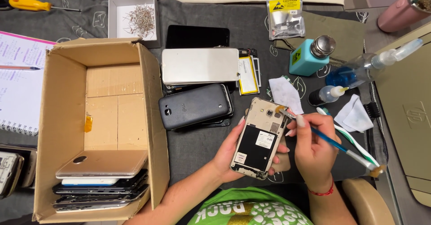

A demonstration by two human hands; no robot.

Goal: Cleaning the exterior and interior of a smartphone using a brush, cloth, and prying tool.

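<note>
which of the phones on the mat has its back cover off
The phone in the left hand: its back is open, showing the dark battery bay and camera. The white phone and the dark grey phone beside it lie closed.

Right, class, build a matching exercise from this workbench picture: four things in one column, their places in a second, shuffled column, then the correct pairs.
Things
1. gold phone with its back cover off
2. blue-handled paintbrush
3. pile of small metal screws
4. stack of phones

Places
A. in the white tray
B. in the brown cardboard box
C. in the right hand
D. in the left hand

Pairs: 1-D, 2-C, 3-A, 4-B
</note>
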